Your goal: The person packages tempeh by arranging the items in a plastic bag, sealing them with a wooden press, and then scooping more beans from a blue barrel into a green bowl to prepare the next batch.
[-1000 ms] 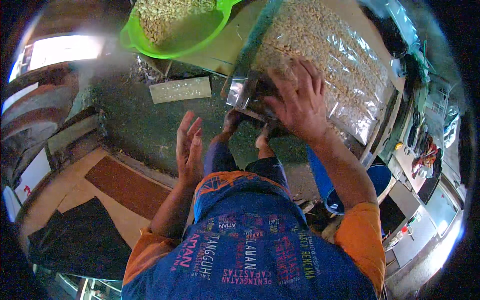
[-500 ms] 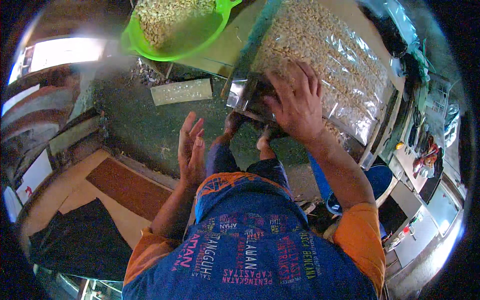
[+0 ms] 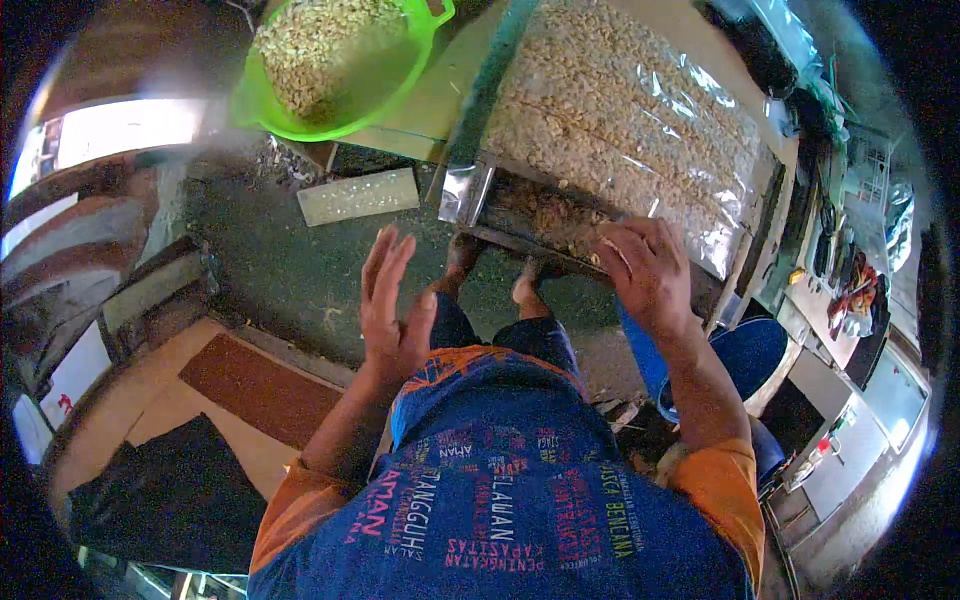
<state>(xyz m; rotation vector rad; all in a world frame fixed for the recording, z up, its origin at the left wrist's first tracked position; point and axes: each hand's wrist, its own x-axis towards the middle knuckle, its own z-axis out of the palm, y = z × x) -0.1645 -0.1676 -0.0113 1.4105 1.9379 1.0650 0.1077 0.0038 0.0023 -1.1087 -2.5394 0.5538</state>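
A wide tray with a dark wooden front edge holds a layer of pale, bean-like pieces. Clear plastic sheeting lies over much of the layer. Along the near side, a dark strip of the tray shows with a few loose crumbs. My right hand is at this near strip, its fingers bent and drawn together; whatever they hold, if anything, is hidden. In the air left of the tray, my left hand has its fingers stretched out and holds nothing.
A bright green basin with more pale pieces stands at the far left of the tray. A light rectangular slab lies on the dark floor. Blue containers stand at the near right. Dark cloth lies at the lower left.
My right hand has drawn back toward me and to the right, its fingers now bent, uncovering the tray's near strip. My left hand has shifted slightly and turned, its fingers stretched.
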